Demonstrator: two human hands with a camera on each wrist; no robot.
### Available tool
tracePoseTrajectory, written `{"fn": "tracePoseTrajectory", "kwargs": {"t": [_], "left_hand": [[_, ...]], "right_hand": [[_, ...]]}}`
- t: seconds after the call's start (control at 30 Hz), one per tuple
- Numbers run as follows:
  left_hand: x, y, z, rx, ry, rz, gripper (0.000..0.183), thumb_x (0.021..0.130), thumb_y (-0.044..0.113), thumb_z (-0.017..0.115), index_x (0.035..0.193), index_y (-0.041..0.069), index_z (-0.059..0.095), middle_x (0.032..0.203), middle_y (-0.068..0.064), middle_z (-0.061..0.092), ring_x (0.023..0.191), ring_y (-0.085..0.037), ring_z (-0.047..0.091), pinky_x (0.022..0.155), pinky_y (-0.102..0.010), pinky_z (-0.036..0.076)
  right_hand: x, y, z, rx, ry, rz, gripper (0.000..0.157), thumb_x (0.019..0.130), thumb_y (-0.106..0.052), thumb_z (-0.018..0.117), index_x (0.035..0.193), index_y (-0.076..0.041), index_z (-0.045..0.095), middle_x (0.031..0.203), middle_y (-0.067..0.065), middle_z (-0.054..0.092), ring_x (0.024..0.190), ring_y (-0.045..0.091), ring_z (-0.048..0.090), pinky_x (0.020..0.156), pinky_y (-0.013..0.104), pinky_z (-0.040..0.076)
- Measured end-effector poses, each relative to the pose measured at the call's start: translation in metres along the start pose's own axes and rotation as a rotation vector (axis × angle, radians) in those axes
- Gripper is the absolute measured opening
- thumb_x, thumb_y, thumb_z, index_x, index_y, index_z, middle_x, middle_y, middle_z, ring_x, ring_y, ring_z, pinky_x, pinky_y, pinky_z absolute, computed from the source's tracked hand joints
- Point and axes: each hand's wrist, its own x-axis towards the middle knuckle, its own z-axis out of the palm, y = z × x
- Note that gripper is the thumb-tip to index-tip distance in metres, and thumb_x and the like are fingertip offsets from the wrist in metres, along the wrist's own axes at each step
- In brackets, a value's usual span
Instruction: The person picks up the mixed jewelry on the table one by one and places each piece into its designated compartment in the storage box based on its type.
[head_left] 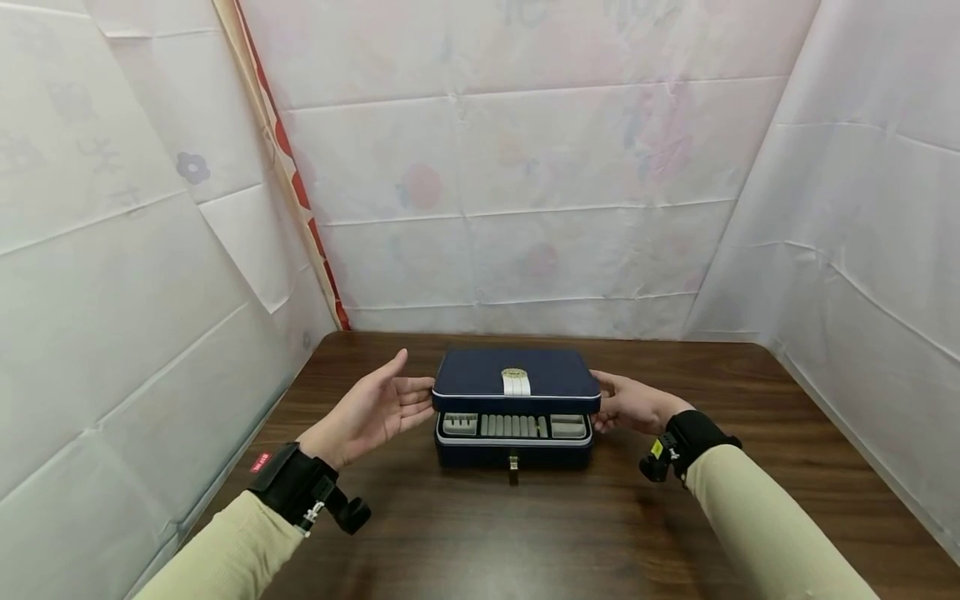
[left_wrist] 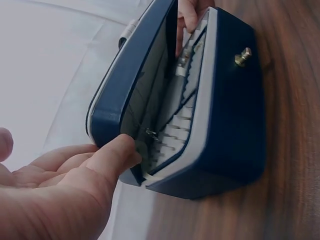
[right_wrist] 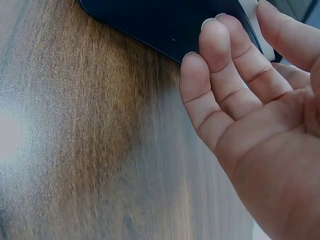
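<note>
A dark blue jewelry box (head_left: 513, 454) stands on the table with its lid (head_left: 480, 375) partly raised. Pale grey compartments and ring rolls (head_left: 512, 426) show in the gap. On the lid's front is a white strap with a gold clasp plate (head_left: 515, 381); a gold-coloured catch (left_wrist: 243, 57) sits on the base's front. My left hand (head_left: 375, 412) is at the lid's left side, thumb raised, fingers extended and touching its edge. At the box's right side is my right hand (head_left: 633, 403). Its slightly bent fingers (right_wrist: 215, 42) lie against the base, with the thumb near the rim.
The box rests on a brown wood-grain table (head_left: 480, 533). White sheeting (head_left: 525, 208) hangs behind it and along both sides. Each wrist carries a black strap with a small camera (head_left: 352, 514).
</note>
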Motion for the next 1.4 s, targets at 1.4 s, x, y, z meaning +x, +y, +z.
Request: {"fn": "tracePoseTrajectory", "kwargs": {"t": [1.4], "left_hand": [[-0.006, -0.026, -0.013, 0.179, -0.035, -0.026, 0.087, 0.108, 0.056, 0.035, 0.158, -0.011, 0.012, 0.167, -0.029, 0.010, 0.154, -0.040, 0.014, 0.121, -0.046, 0.024]], "right_hand": [[-0.006, -0.007, 0.001, -0.119, -0.067, -0.038, 0.088, 0.097, 0.000, 0.059, 0.163, -0.004, 0.001, 0.082, 0.010, 0.058, 0.087, 0.030, 0.065, 0.094, 0.056, 0.051]]}}
